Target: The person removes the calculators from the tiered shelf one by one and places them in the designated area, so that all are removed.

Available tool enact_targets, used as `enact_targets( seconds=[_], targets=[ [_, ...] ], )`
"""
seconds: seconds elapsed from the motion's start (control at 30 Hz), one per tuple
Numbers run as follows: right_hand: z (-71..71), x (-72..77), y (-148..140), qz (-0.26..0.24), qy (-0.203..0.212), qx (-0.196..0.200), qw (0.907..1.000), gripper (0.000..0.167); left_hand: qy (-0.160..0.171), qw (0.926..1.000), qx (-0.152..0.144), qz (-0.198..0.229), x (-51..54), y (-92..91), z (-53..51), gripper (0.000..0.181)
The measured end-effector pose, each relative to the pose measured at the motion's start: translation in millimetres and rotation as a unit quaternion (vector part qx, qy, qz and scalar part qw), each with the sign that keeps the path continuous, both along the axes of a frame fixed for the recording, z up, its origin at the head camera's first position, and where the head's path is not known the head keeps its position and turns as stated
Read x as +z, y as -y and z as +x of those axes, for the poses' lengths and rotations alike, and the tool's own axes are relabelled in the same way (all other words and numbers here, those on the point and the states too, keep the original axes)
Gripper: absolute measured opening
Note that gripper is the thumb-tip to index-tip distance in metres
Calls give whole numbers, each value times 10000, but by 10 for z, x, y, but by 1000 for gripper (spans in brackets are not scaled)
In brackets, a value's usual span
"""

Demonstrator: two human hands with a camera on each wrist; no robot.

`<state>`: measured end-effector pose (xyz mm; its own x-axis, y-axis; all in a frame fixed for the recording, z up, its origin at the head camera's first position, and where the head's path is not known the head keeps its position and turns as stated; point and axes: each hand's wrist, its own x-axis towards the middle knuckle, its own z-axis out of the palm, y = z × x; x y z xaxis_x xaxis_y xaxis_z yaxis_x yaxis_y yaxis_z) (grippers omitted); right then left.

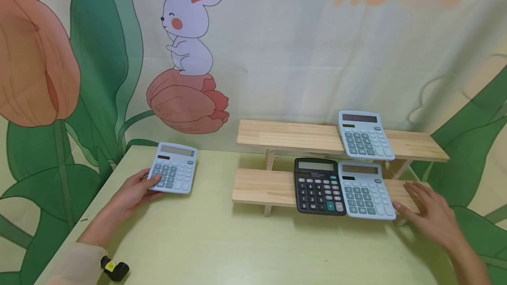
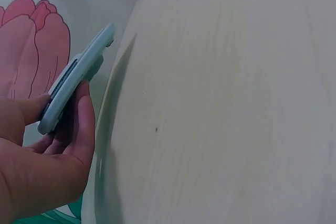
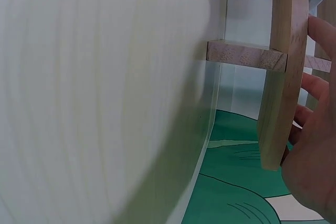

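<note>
My left hand (image 1: 136, 191) pinches a light blue calculator (image 1: 177, 168) by its lower left corner, thumb on the keys; in the left wrist view the calculator (image 2: 79, 80) is seen edge-on, tilted, with fingers behind it. My right hand (image 1: 431, 214) is at the right end of the lower wooden shelf (image 1: 261, 186), its thumb at the edge of a second blue calculator (image 1: 366, 190). The right wrist view shows that hand (image 3: 315, 124) with fingers at the shelf board (image 3: 286, 87). A black calculator (image 1: 318, 187) leans directly left of the second blue one.
Another blue calculator (image 1: 365, 135) leans on the upper wooden shelf (image 1: 289, 135). The two-tier stand is at the right of the pale table (image 1: 222, 245), before a printed curtain (image 1: 277, 56) with a rabbit and tulips.
</note>
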<state>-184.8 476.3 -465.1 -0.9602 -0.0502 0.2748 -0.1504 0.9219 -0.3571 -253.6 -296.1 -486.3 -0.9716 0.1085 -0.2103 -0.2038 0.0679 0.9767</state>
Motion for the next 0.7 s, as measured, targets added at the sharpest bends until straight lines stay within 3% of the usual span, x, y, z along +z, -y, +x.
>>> enact_targets(
  seconds=[0.53,0.7],
  targets=[
    [-4,-20,1,-63,-26,14,10000,76,286,9972,319,-611,-81,177,-23,74],
    [-6,-13,-7,-49,-63,51,10000,75,183,9927,377,-1128,-73,192,-16,72]
  ],
)
